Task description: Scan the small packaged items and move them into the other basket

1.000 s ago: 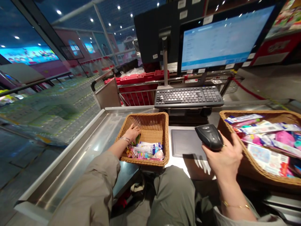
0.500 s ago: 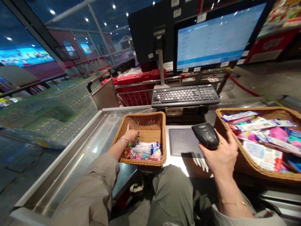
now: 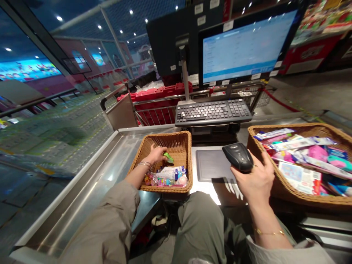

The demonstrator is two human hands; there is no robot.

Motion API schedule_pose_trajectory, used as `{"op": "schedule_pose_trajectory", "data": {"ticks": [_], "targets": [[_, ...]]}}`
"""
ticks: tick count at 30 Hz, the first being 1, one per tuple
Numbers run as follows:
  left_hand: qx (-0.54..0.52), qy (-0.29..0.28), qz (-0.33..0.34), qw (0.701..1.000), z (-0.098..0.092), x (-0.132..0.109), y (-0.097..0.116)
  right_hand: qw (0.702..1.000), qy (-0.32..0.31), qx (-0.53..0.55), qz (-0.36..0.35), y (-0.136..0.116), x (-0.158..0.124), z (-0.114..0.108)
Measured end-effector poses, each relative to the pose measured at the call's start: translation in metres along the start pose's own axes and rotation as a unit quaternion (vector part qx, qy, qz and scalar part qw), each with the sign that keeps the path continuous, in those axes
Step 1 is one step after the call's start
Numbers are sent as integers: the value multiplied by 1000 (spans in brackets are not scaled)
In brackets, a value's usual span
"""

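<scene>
My left hand [image 3: 157, 153] is inside the smaller wicker basket [image 3: 189, 161], its fingers closed on a small green item [image 3: 168, 158]. Below that hand, white and blue packets [image 3: 171, 172] and pink wrapped items [image 3: 151, 180] lie along the basket's near side. My right hand [image 3: 257, 176] grips a black handheld scanner [image 3: 238, 157], held above the right edge of a grey flat plate [image 3: 210, 165]. Close beside the right hand stands a larger wicker basket [image 3: 291, 193], filled with many colourful packaged items.
A black keyboard [image 3: 213, 112] sits behind the plate, below a lit monitor [image 3: 247, 47]. The metal counter [image 3: 110, 174] with a raised edge extends to the left. Red crates [image 3: 159, 91] and a metal trolley stand behind the counter.
My left hand has risen a little from the packets, and the green item now shows more fully at its fingertips. The right hand still holds the scanner; the view has shifted slightly.
</scene>
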State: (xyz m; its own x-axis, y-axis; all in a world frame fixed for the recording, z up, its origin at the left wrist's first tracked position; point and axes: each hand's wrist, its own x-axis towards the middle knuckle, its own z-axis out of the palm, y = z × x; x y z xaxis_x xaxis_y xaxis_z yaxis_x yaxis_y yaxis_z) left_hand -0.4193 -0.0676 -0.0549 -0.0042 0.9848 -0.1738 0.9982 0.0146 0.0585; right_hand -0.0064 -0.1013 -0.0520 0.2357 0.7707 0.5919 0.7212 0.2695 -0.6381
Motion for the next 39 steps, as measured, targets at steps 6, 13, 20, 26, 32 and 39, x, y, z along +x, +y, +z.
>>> {"op": "schedule_pose_trajectory", "data": {"ticks": [6,13,20,26,32,39], "targets": [[-26,10,-66,997,15,0,15,1000,8,-3,-11,4,1,0],[-27,-25,-93,995,25,-1,12,1000,13,-9,-14,5,1,0],[-39,-63,-87,993,22,-2,6,1000,7,-4,1,5,2,-1],[-6,-66,-77,995,23,-6,-1,1000,-6,6,13,5,2,-3],[24,-37,-34,998,22,-7,2,1000,1,2,9,5,2,-3],[31,34,8,999,4,-7,14,1000,17,4,-11,8,3,0]]}}
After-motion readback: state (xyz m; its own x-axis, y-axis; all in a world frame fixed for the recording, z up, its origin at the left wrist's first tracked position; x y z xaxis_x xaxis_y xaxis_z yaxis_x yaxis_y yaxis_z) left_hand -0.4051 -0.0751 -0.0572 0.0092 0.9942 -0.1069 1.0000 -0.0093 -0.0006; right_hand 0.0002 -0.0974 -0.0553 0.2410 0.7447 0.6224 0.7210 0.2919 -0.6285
